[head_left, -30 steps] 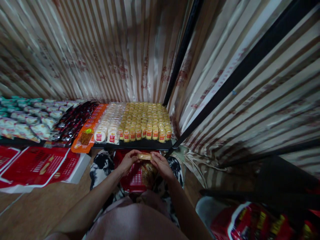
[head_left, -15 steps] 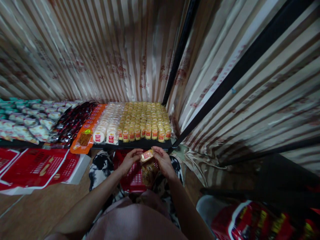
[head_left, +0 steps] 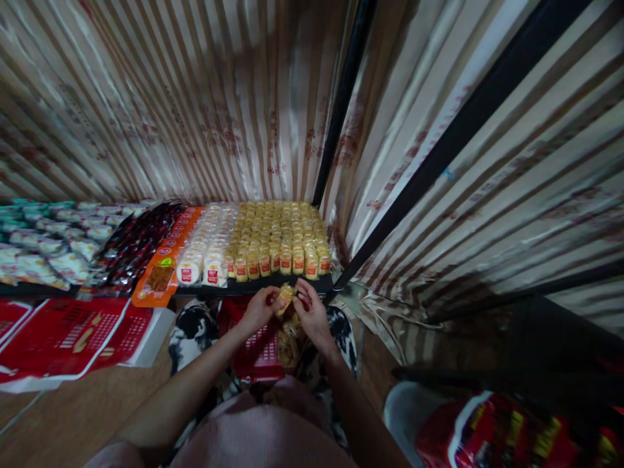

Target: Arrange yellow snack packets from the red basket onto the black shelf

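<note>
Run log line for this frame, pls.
left hand: holding yellow packet | right hand: at packet's far end | below: clear-wrapped items | ahead: yellow packet rows on black shelf

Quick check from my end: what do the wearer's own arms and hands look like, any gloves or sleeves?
The left hand and right hand wear no gloves. Both forearms are bare, with no watch or bracelet visible. A pale pink sleeve shows high on the left arm, matching the ribbed top. Rings: too dim to tell.
</note>
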Motion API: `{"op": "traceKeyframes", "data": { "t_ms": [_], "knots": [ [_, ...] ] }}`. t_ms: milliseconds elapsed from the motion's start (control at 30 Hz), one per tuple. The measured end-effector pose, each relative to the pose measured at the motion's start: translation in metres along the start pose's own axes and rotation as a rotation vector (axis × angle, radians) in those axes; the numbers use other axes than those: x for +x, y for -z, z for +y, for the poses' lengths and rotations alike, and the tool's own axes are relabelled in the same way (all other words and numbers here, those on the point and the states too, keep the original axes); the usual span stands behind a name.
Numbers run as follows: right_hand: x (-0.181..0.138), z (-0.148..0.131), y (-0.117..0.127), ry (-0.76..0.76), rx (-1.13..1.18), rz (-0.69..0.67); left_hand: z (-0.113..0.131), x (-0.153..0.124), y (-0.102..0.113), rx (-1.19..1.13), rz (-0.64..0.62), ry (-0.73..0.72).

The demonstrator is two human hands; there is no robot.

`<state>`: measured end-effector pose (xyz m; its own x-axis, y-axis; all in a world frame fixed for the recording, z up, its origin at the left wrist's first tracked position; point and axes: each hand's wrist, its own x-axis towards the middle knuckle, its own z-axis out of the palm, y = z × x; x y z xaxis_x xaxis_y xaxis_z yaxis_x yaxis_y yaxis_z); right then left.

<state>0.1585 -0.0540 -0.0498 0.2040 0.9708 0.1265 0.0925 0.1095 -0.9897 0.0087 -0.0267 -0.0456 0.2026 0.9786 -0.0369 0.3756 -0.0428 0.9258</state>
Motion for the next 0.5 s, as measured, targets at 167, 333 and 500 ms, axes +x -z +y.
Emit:
{"op": "traceKeyframes", "data": {
  "t_ms": [167,333,500],
  "knots": [
    [-0.009,-0.002,0.001,0.098,-0.228,0.21,0.009,0.015,-0.018,-0.08,0.095,0.055],
    [-0.018,0.003,0.004,0.195,-0.422,0.233,0.017,0.027,-0.044,-0.161,0.105,0.105],
    [-0.018,0.007,0.01,0.245,-0.495,0.261,0.02,0.033,-0.065,-0.074,0.14,0.063]
  ]
}}
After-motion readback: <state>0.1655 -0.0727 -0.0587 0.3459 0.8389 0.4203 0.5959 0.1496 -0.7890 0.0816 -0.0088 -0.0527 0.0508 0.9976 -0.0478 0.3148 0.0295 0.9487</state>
